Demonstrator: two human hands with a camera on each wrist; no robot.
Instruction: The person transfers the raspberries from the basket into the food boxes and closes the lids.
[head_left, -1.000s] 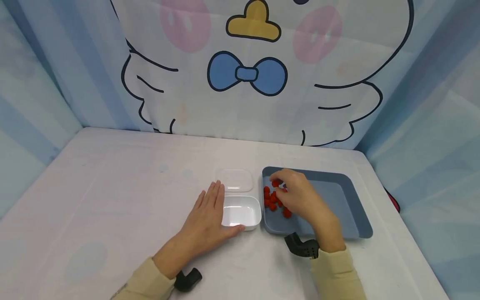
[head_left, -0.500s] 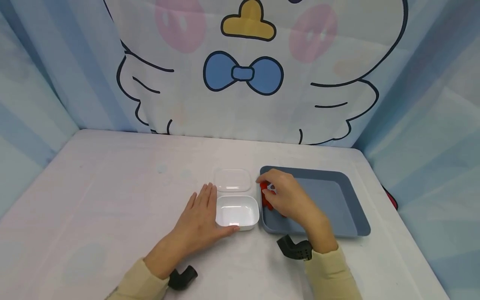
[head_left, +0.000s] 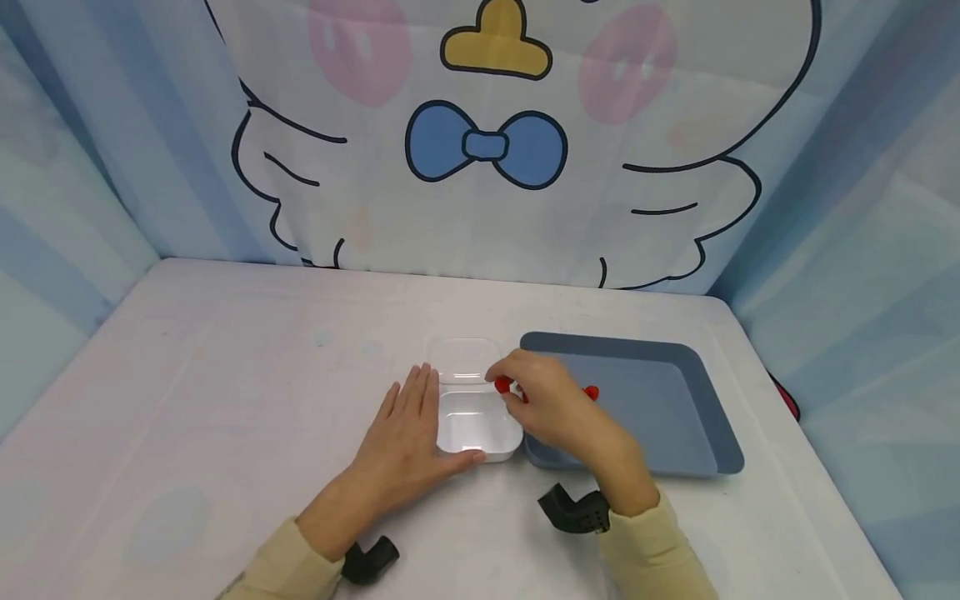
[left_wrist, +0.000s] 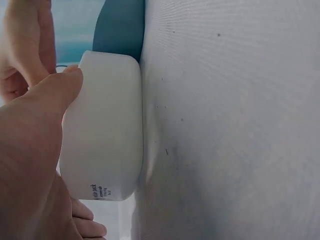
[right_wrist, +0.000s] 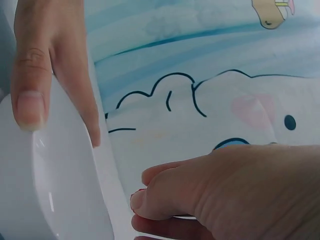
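Your right hand tightly pinches a small round red ball by the rounded white plastic box. Your left hand, fingers straight, touches the box. Letting go early could make the ball miss.

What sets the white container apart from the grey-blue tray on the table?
Colour: the container is white, while the tray is grey-blue.
Size: the container is much smaller than the tray.
Contact: the left hand touches the container but not the tray.
Contents: red shows in the tray; none is seen lying in the container.
Both are open-topped, have rounded corners and sit on the table.
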